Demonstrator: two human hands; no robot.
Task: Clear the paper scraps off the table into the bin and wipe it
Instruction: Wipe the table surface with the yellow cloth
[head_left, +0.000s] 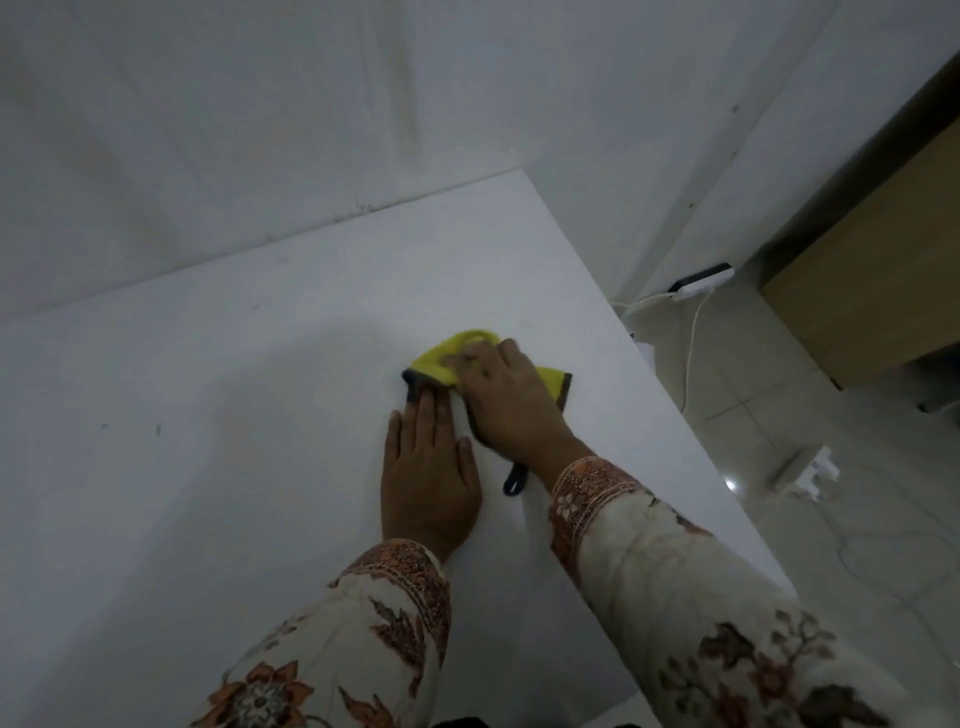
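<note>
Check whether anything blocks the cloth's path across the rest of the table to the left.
Only the left hand: it lies flat on the table, touching the yellow cloth under the right hand. Beyond it, only two tiny dark specks show.

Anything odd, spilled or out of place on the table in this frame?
Nothing spilled or damaged. The right hand presses the yellow cloth on the white table; the left hand rests flat beside it. Only a few small dark specks remain.
</note>
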